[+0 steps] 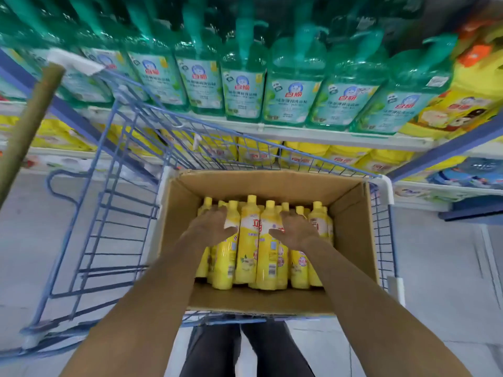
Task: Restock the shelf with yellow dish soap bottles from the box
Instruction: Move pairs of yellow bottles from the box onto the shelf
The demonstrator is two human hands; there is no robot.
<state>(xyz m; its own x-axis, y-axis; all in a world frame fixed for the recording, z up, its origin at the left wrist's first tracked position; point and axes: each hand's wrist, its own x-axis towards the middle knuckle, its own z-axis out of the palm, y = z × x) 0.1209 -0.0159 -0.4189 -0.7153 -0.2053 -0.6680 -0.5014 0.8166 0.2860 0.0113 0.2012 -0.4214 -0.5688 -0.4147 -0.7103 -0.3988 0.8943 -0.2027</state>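
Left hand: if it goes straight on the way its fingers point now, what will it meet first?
Most likely the yellow dish soap bottles in the box, near their capped ends just beyond the left hand. Depth is unclear, so the fingers may already touch them.

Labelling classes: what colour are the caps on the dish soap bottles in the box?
Yellow caps, same as the bottles; head view.

Open cardboard box (351, 227) of yellow dish soap bottles (249, 248) inside a blue wire cart (128, 170).
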